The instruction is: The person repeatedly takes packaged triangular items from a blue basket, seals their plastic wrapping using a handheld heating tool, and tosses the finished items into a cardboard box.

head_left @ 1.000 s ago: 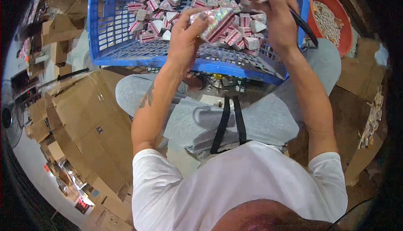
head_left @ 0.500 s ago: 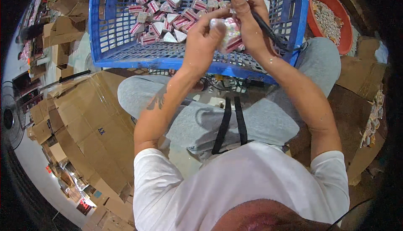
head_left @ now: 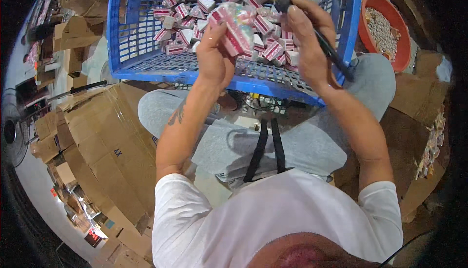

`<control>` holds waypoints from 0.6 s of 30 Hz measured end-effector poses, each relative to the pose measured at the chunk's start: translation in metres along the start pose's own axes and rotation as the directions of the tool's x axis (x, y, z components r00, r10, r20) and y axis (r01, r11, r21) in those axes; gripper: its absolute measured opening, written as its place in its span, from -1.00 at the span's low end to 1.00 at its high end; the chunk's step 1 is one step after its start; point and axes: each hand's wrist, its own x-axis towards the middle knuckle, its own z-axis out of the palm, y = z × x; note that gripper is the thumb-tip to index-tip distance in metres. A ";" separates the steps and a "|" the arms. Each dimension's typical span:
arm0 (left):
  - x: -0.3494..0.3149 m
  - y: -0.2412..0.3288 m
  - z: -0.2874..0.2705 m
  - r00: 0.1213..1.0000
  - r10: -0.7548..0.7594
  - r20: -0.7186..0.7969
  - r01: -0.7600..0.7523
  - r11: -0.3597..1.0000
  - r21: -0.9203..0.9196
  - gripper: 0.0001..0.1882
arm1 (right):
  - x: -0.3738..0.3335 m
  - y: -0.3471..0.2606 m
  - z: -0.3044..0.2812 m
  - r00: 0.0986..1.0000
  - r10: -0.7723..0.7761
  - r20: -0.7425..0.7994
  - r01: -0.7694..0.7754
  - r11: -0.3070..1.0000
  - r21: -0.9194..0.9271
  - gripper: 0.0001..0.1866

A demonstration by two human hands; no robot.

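Observation:
My left hand (head_left: 213, 61) is closed round a cake-slice-shaped piece (head_left: 233, 36), with pink and white striped sides and a pale, colour-speckled top. It is held up over the near part of a blue plastic basket (head_left: 253, 84). To the right, my right hand (head_left: 312, 56) grips a slim black-handled tool (head_left: 331, 53) that slants across the palm. Its dark head points up and left, and its tip is too blurred to make out. Many similar striped wedge pieces (head_left: 183, 36) lie loosely heaped in the basket below both hands.
An orange-red tub (head_left: 407, 39) of small pale bits stands right of the basket. Flattened cardboard (head_left: 105, 146) lies on the left, with more cardboard (head_left: 414, 85) at the right. A fan (head_left: 12, 129) is at the far left. My crossed legs (head_left: 234, 146) sit against the basket.
My hands have moved apart. The left has drawn leftward with the striped piece, turning its side into view; the right has shifted rightward with the black-handled tool.

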 end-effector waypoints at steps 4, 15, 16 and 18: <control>0.007 0.009 -0.019 1.000 0.000 -0.006 0.000 1.000 0.031 -0.57 | -0.005 -0.015 -0.024 0.989 -0.017 0.147 0.051 0.971 -0.232 -0.75; 0.001 0.014 -0.022 0.997 0.009 0.081 -0.017 0.995 0.097 -0.53 | -0.005 -0.023 -0.027 0.928 -0.122 0.353 0.273 0.867 -0.417 -0.74; 0.002 0.014 -0.023 0.995 0.004 0.100 -0.010 0.998 0.063 -0.52 | -0.005 -0.024 -0.027 0.924 -0.118 0.363 0.279 0.857 -0.433 -0.74; 0.004 0.014 -0.026 0.993 -0.001 0.119 -0.002 1.000 0.030 -0.51 | -0.004 -0.028 -0.027 0.918 -0.126 0.377 0.297 0.848 -0.440 -0.75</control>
